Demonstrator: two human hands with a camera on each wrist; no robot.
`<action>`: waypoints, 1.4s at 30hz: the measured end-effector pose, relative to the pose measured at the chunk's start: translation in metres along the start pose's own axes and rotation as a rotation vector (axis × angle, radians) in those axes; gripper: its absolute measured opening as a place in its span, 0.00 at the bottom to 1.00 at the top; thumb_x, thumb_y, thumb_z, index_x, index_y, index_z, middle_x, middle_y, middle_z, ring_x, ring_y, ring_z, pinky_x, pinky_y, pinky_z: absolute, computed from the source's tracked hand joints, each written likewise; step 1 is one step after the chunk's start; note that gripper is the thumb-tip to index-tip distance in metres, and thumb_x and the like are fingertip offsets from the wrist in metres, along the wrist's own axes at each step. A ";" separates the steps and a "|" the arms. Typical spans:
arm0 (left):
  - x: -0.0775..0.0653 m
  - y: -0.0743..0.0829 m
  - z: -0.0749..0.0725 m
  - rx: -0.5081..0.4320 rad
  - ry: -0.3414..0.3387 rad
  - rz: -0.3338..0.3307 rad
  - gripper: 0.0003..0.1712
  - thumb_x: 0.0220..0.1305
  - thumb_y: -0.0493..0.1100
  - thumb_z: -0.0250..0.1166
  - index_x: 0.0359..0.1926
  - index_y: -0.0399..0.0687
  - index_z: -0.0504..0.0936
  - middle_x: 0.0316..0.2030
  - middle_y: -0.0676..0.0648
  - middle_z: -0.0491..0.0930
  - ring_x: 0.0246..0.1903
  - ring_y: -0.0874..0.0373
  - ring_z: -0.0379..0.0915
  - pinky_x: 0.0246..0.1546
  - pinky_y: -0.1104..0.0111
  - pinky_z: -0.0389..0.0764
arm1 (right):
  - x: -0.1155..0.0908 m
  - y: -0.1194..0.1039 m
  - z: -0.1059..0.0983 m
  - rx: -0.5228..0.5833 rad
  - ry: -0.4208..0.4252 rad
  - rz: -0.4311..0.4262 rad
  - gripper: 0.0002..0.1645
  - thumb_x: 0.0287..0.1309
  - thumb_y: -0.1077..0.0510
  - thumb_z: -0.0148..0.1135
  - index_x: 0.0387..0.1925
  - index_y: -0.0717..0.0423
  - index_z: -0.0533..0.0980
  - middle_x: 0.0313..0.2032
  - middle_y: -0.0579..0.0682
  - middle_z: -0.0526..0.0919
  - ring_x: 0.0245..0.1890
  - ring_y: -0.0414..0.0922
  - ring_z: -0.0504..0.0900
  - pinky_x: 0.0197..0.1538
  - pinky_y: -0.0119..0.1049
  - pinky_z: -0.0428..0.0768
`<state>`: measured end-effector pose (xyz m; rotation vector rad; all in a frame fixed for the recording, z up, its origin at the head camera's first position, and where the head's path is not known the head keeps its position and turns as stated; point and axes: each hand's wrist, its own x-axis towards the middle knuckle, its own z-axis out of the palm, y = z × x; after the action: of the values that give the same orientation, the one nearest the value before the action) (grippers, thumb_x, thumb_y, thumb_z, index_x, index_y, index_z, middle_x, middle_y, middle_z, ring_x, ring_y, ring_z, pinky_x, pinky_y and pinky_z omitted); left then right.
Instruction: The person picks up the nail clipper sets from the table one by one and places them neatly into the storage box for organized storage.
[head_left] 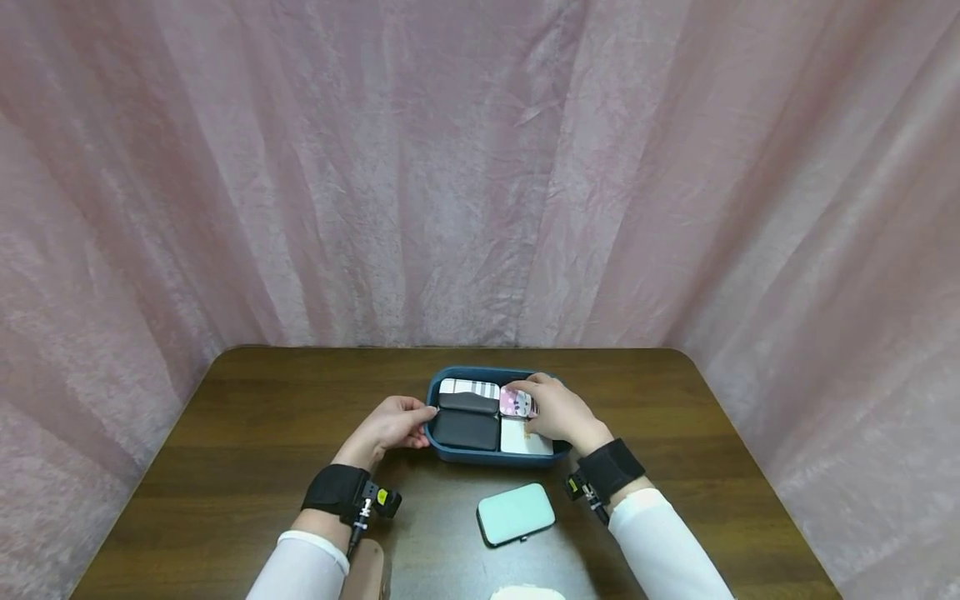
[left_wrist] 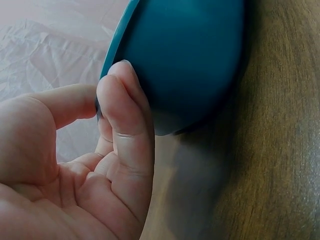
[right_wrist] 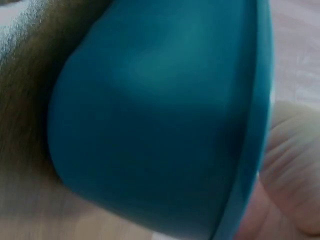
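Observation:
A blue oblong bin point(head_left: 468, 456) stands on the table with several small flat cases packed inside. My left hand point(head_left: 393, 423) pinches the bin's left rim between thumb and fingers; the left wrist view shows this hand point(left_wrist: 112, 145) up close. Over the bin's right end, my right hand point(head_left: 562, 410) reaches in, with fingers and thumb around a pink patterned case point(head_left: 514, 402). Under that hand lies a white case point(head_left: 521, 439). On the left side are a black case point(head_left: 467, 430) and a striped white and dark grey case point(head_left: 468, 402). In the right wrist view, the bin's wall point(right_wrist: 155, 115) hides the fingertips.
A mint green case point(head_left: 516, 513) lies on the wooden table point(head_left: 285, 392) in front of the bin. Near the front edge are a beige-pink object point(head_left: 366, 571) by the left forearm and a partly visible white object point(head_left: 527, 593). Pink curtains point(head_left: 465, 183) hang behind.

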<state>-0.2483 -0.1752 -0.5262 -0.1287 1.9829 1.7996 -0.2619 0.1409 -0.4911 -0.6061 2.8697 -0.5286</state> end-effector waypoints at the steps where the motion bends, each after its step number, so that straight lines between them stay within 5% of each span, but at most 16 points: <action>1: 0.000 0.000 0.000 -0.002 -0.003 -0.003 0.13 0.77 0.41 0.66 0.44 0.32 0.81 0.21 0.47 0.77 0.18 0.62 0.80 0.22 0.72 0.83 | -0.001 0.002 -0.001 0.027 -0.002 -0.003 0.45 0.53 0.64 0.81 0.73 0.43 0.76 0.71 0.60 0.73 0.56 0.55 0.78 0.38 0.43 0.78; 11: 0.002 0.000 0.002 -0.006 -0.005 -0.001 0.12 0.77 0.42 0.66 0.42 0.33 0.82 0.21 0.46 0.78 0.18 0.62 0.79 0.23 0.72 0.83 | -0.006 0.022 -0.013 0.261 0.071 -0.083 0.42 0.56 0.62 0.82 0.72 0.53 0.77 0.66 0.57 0.79 0.64 0.54 0.78 0.65 0.55 0.77; 32: 0.004 0.002 -0.002 -0.018 -0.029 0.005 0.12 0.77 0.42 0.64 0.42 0.33 0.81 0.21 0.48 0.78 0.18 0.64 0.80 0.24 0.74 0.82 | -0.030 0.029 -0.012 0.421 0.163 -0.078 0.27 0.67 0.62 0.73 0.66 0.59 0.80 0.62 0.57 0.84 0.63 0.55 0.81 0.68 0.54 0.77; 42: 0.005 0.001 -0.005 -0.010 -0.012 0.004 0.14 0.77 0.43 0.66 0.44 0.32 0.81 0.21 0.47 0.78 0.18 0.63 0.79 0.22 0.74 0.82 | -0.049 0.030 -0.010 0.443 0.215 -0.049 0.25 0.68 0.59 0.74 0.66 0.52 0.82 0.61 0.51 0.84 0.63 0.53 0.81 0.67 0.55 0.77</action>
<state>-0.2547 -0.1788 -0.5273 -0.1176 1.9674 1.8088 -0.2305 0.1903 -0.4886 -0.5696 2.7847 -1.2596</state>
